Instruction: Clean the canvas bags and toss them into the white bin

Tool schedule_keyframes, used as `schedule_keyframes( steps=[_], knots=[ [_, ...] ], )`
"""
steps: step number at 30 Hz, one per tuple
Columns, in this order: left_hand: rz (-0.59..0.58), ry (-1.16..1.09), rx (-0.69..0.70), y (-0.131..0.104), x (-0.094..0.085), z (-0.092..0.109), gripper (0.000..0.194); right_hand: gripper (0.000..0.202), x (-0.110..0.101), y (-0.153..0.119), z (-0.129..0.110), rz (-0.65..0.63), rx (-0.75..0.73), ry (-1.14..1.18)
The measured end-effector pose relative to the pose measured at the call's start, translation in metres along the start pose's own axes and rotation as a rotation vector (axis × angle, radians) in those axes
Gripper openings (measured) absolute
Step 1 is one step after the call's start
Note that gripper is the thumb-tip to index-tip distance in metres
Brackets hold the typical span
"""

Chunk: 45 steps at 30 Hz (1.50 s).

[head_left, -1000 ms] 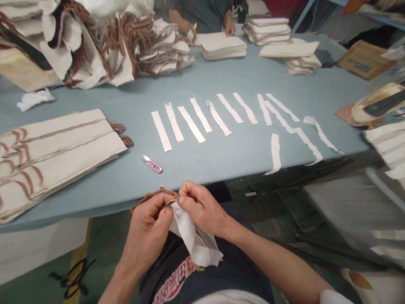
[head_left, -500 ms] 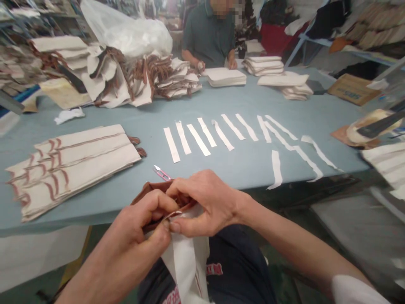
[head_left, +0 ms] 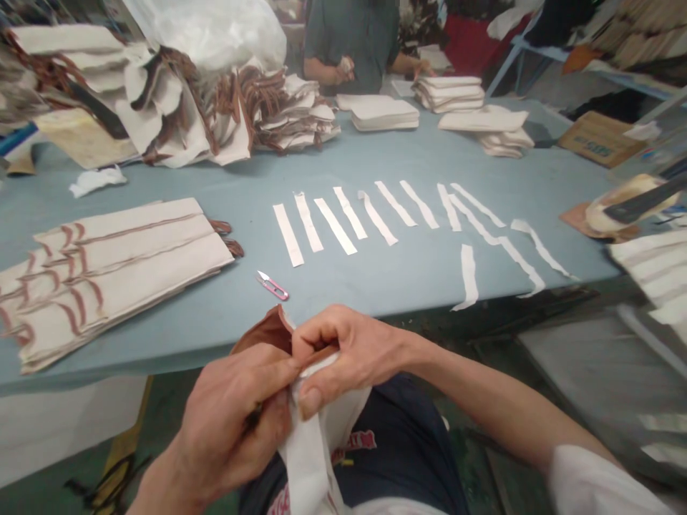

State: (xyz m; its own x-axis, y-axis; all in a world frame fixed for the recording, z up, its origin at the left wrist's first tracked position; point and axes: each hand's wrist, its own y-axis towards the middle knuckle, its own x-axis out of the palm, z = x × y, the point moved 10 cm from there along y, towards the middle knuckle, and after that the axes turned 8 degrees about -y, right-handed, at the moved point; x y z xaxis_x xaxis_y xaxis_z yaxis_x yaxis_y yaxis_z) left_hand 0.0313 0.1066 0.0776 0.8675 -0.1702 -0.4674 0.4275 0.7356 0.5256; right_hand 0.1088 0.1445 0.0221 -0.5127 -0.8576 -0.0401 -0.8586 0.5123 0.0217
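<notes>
While both hands (head_left: pixel 233 408) pinch brown-and-white cloth (head_left: pixel 308 454), a plastic bag (head_left: pixel 220 32) bulges behind piled fabric (head_left: pixel 233 136), its contents unclear.

A box (head_left: pixel 617 127) bears green print (head_left: pixel 595 147) (seemingly "SBS"), dark clothing (head_left: pixel 411 443) illegible red lettering (head_left: pixel 362 440).

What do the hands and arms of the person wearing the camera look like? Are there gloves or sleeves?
No gloves! The left hand and right hand are bare, with no rings that I can see. The right forearm is bare too, up to a loose white sleeve. No sleeve shows on the left arm, but the picture cuts it off near the wrist.
</notes>
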Motion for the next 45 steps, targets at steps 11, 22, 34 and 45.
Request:
schedule_keyframes(
  steps=[11,22,34,45],
  knots=[
    [0.259,-0.057,-0.153,-0.036,0.001,-0.043,0.023,0.06,-0.006,-0.007,0.018,0.157,0.018,0.184],
    [-0.225,-0.262,-0.512,0.009,0.001,-0.03,0.042,0.03,-0.022,-0.038,-0.057,0.17,-0.261,-0.742],
    [-0.23,-0.6,-0.76,-0.008,0.037,-0.053,0.079,0.025,-0.021,-0.039,-0.044,0.144,-0.241,-0.261],
    [-0.225,-0.554,-0.637,-0.024,0.028,-0.06,0.07,0.011,-0.016,-0.036,-0.008,0.158,-0.08,-0.191]
  ],
)
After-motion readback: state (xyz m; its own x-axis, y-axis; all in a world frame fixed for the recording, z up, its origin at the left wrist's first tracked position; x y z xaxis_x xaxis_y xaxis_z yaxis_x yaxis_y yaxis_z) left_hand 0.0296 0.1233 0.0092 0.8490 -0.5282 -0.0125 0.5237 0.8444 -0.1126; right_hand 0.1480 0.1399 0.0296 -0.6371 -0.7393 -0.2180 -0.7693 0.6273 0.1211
